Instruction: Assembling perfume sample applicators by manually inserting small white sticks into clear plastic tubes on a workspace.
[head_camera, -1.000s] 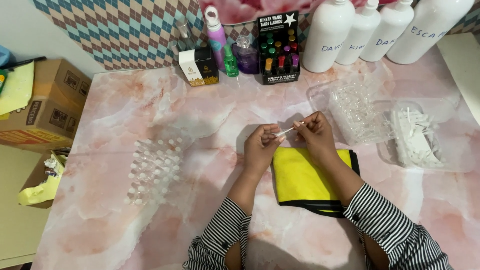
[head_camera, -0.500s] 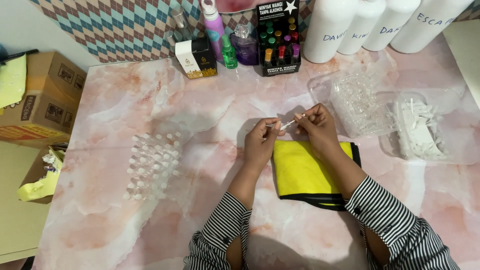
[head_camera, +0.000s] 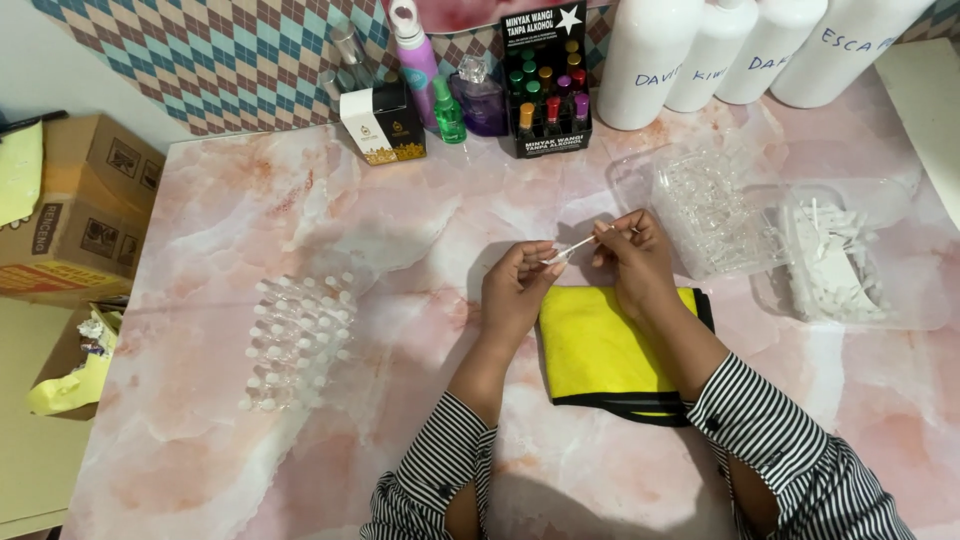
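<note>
We see both hands unmoved since earlier | left hand (head_camera: 515, 290) and right hand (head_camera: 635, 255) fingers pinch a thin vial (head_camera: 572, 247) between them | cloth (head_camera: 605, 345) below fingers | pink marble table (head_camera: 300, 220).

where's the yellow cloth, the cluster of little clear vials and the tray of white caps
yellow cloth (head_camera: 600, 350), head view, middle of its yellow face
cluster of clear vials (head_camera: 298, 340), head view, centre of the group
tray of white caps (head_camera: 915, 310), head view, bare right rim
</note>
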